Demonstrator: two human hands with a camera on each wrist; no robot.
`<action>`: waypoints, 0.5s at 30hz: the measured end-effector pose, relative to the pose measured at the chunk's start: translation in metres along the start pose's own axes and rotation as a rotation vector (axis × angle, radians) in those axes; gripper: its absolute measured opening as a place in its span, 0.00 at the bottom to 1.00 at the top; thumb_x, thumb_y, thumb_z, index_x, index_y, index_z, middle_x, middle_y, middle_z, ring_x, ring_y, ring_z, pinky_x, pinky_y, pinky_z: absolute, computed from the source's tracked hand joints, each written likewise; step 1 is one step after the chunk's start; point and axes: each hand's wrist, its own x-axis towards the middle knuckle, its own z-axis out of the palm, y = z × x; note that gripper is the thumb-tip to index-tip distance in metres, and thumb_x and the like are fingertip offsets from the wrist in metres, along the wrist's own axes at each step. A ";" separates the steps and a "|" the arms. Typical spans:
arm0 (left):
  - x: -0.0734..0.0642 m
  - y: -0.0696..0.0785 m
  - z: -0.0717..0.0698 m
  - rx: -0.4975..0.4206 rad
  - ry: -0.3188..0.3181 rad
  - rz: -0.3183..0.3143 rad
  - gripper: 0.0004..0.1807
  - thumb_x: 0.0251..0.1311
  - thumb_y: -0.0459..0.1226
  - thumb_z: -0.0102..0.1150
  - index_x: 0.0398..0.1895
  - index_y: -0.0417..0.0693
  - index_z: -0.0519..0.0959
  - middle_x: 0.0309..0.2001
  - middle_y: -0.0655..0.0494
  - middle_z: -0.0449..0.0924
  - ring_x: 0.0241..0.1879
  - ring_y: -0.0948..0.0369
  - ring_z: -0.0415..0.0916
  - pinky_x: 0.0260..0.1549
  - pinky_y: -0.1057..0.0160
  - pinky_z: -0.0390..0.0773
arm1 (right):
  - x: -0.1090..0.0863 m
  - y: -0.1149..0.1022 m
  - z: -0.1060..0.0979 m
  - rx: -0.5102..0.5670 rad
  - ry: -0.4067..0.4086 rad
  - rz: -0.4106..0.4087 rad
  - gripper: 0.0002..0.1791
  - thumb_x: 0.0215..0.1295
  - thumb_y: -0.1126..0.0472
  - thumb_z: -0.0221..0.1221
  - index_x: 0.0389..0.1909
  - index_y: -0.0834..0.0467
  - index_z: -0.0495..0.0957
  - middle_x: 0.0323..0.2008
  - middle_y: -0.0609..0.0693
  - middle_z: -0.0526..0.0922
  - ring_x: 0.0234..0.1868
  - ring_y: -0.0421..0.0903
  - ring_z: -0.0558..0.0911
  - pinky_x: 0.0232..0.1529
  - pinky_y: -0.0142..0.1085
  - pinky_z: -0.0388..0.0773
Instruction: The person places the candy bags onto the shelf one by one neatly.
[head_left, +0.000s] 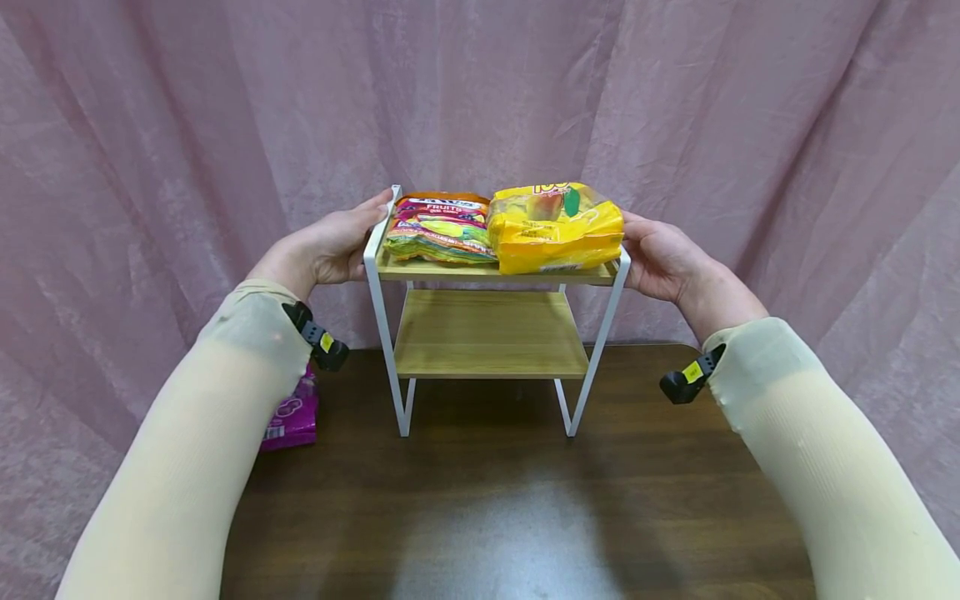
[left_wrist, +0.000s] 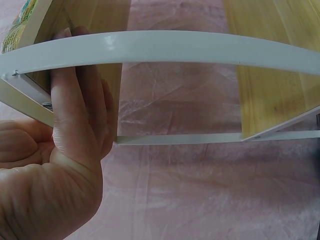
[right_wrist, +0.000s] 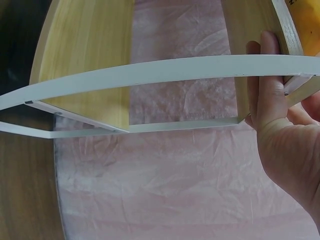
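A two-tier shelf rack (head_left: pixel 491 333) with pale wooden boards and a white metal frame stands upright in the middle of the head view. On its upper board lie a colourful packet (head_left: pixel 441 229) marked "FRUITS" and, to the right, a yellow bag (head_left: pixel 557 237) with a mango picture. My left hand (head_left: pixel 333 246) grips the left end of the upper tier. The left wrist view shows its fingers (left_wrist: pixel 70 105) reaching under the board. Opposite, my right hand (head_left: pixel 663 254) holds the right end, its fingers (right_wrist: pixel 271 97) likewise beneath the board.
A purple packet (head_left: pixel 292 417) sits at the left, partly hidden behind the left forearm. The brown wooden tabletop (head_left: pixel 487 517) stretches in front of the rack. A pink curtain (head_left: pixel 480 92) hangs behind everything.
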 end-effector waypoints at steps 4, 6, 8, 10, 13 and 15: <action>0.000 0.000 0.000 -0.007 0.002 -0.002 0.30 0.81 0.52 0.28 0.80 0.88 0.38 0.41 0.50 0.88 0.28 0.58 0.87 0.24 0.62 0.86 | -0.001 0.000 0.000 -0.002 0.000 -0.001 0.33 0.81 0.56 0.52 0.81 0.46 0.53 0.54 0.56 0.78 0.47 0.48 0.86 0.49 0.46 0.84; 0.000 0.000 0.001 -0.012 0.000 -0.003 0.30 0.81 0.52 0.28 0.80 0.88 0.39 0.41 0.50 0.88 0.29 0.58 0.87 0.25 0.62 0.86 | -0.001 0.000 0.000 -0.002 -0.002 -0.002 0.33 0.81 0.56 0.52 0.81 0.46 0.53 0.54 0.56 0.78 0.47 0.48 0.86 0.49 0.46 0.84; 0.000 0.000 0.001 -0.012 0.000 -0.003 0.30 0.81 0.51 0.28 0.80 0.88 0.38 0.41 0.51 0.87 0.29 0.58 0.87 0.26 0.61 0.87 | -0.001 0.000 0.000 -0.005 -0.004 -0.002 0.33 0.81 0.55 0.52 0.81 0.46 0.53 0.54 0.56 0.78 0.47 0.48 0.86 0.49 0.46 0.84; 0.000 0.000 0.001 -0.008 0.000 -0.002 0.30 0.81 0.51 0.28 0.80 0.88 0.38 0.41 0.51 0.88 0.29 0.58 0.87 0.26 0.62 0.87 | -0.001 0.000 0.000 -0.005 -0.005 -0.003 0.33 0.81 0.55 0.52 0.81 0.46 0.54 0.54 0.56 0.78 0.48 0.48 0.86 0.49 0.46 0.84; 0.000 0.001 0.001 -0.002 -0.001 -0.001 0.31 0.81 0.51 0.28 0.80 0.88 0.37 0.41 0.51 0.88 0.28 0.59 0.87 0.26 0.62 0.87 | -0.001 0.001 0.000 -0.006 0.000 -0.004 0.32 0.80 0.55 0.52 0.80 0.46 0.55 0.54 0.56 0.78 0.48 0.48 0.86 0.49 0.46 0.84; 0.000 0.001 0.001 0.003 0.002 -0.004 0.30 0.81 0.51 0.28 0.80 0.88 0.37 0.40 0.51 0.88 0.28 0.59 0.87 0.26 0.62 0.87 | 0.000 0.001 0.000 -0.001 0.004 0.000 0.32 0.81 0.55 0.52 0.80 0.46 0.55 0.54 0.56 0.78 0.47 0.48 0.86 0.49 0.45 0.84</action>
